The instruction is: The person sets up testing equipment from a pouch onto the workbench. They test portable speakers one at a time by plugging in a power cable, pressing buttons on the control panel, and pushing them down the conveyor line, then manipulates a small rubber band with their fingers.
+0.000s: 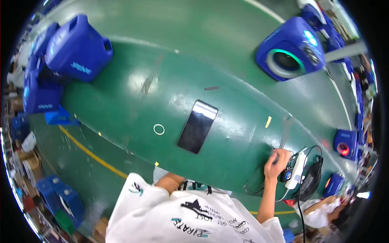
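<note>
A small black device [286,175] is seen on the green tabletop [231,158], close beside a white power strip [297,172]; a round blue-lit face is shown on its upper side. The strip is laid lengthwise near the table edge, slightly slanted, with black leads [311,148] gathered at its far end. A black bag [313,175] is placed along its outer side. Finer detail of the device is blurred

A factory assembly floor, by the look of it: a long green desk [162,77], blue speaker units [79,52] with glowing rings, stacked cartons [33,172] (at the far left), and yellow lines [93,156] painted on the green floor [117,194].
</note>
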Demonstrator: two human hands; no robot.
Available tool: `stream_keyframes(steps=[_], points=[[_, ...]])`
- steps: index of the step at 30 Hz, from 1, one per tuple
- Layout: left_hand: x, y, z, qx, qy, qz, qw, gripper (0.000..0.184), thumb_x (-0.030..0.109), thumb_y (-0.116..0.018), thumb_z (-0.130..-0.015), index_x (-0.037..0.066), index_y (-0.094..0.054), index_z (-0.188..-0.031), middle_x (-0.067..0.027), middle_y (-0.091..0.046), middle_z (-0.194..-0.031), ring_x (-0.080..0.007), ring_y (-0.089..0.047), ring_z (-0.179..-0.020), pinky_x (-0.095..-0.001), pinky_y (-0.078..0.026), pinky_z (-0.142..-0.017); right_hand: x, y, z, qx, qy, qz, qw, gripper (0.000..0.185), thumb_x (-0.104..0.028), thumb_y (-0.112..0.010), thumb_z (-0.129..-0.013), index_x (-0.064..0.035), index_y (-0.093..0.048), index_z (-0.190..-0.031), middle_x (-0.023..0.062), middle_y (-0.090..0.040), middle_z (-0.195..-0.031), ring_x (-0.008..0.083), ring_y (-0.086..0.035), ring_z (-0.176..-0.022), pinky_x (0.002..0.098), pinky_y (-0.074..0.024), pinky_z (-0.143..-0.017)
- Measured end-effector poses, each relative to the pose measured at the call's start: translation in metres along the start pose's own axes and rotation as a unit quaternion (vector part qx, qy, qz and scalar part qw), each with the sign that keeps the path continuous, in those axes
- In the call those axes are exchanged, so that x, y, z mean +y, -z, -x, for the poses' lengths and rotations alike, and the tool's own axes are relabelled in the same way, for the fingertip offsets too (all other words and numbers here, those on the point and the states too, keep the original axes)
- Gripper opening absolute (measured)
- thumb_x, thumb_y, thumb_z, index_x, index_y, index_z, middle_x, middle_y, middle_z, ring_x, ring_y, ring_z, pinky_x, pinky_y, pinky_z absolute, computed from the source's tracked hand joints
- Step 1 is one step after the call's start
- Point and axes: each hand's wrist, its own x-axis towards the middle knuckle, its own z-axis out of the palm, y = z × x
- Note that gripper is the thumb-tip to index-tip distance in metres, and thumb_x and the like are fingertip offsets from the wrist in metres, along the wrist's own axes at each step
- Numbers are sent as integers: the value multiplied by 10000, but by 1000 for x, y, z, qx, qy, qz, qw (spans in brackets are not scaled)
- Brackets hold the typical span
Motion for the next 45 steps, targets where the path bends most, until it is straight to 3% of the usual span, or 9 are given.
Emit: stream_keyframes(steps=[6, 11, 15, 18, 22, 25, 29, 36, 45], points=[[16, 5, 4, 22, -68, -73, 995, 449, 272, -534, -1037, -78, -628, -1303, -329, -657, -1310, -479, -629, -1225, -498, -497, -1081, -112, -44, 6, -161, 90, -205, 961, 217, -87, -732, -811, -58, -672, -1018, 133, -654, -919, 348, -649, -897, 468, -519, -797], [39, 13, 48, 20, -167, -39, 985, 461, 275, -533, -1041, -80, -622, -1321, -332, -648, -1331, -480, -619, -1247, -496, -487, -1099, -138, -63, 29, -36, 86, -173, 981, 177, -105, -716, -827, -53, -617, -965, 109, -605, -912, 308, -612, -910, 423, -477, -814], [44, 60, 130, -160, -113, 218, 956, 536, 337, -536, -1061, -54, -569, -1426, -327, -585, -1441, -461, -548, -1360, -471, -394, -1193, -129, -63, 29, -13, 74, -204, 976, 146, -90, -695, -844, -49, -607, -952, 113, -605, -910, 306, -603, -903, 418, -473, -820], [104, 212, 164, -318, -85, 233, 915, 429, 233, -540, -1081, -21, -606, -1421, -193, -644, -1449, -290, -603, -1357, -383, -457, -1147, -128, -63, 31, -20, 81, -219, 972, 140, -81, -691, -846, -47, -605, -952, 115, -612, -915, 306, -603, -906, 418, -471, -824], [104, 286, 155, 157, -159, 503, 835, 356, 234, -509, -1130, -38, -738, -1107, -131, -777, -905, -247, -758, -922, -387, -577, -908, -127, -62, 32, -25, 77, -237, 968, 132, -72, -687, -854, -43, -605, -953, 117, -615, -905, 311, -602, -893, 424, -471, -823], [122, 294, 112, 433, 13, -130, 892, 423, 372, -604, -1065, 92, -673, -1375, -240, -604, -1427, -419, -543, -1367, -567, -393, -1163, -125, -67, 34, -30, 55, -262, 963, 119, -74, -680, -869, -40, -607, -956, 120, -625, -901, 320, -610, -892, 424, -474, -828], [94, 254, 84, 372, 73, -172, 909, 710, 506, -751, -923, 183, -561, -1525, -257, -221, -1715, -568, -226, -1520, -672, -230, -1227, -121, -54, 34, -43, 26, -312, 949, 115, -76, -672, -894, -34, -616, -984, 133, -642, -892, 342, -621, -888, 441, -487, -832], [84, 242, 82, 382, 101, -132, 909, 807, 478, -790, -893, 252, -469, -1598, -289, -151, -1731, -556, -217, -1539, -647, -263, -1223, -125, -51, 34, -74, -71, -391, 915, 130, -89, -654, -941, -31, -625, -1053, 147, -660, -898, 362, -639, -907, 465, -508, -841], [36, 224, 73, 471, 88, 14, 878, 804, 268, -825, -846, -33, -456, -1493, -230, -557, -1273, -422, -492, -1198, -535, -410, -1058, -120, -55, 25, -96, -79, -379, 917, 125, -75, -633, -960, -34, -626, -1078, 145, -674, -909, 346, -651, -894, 466, -512, -833]])
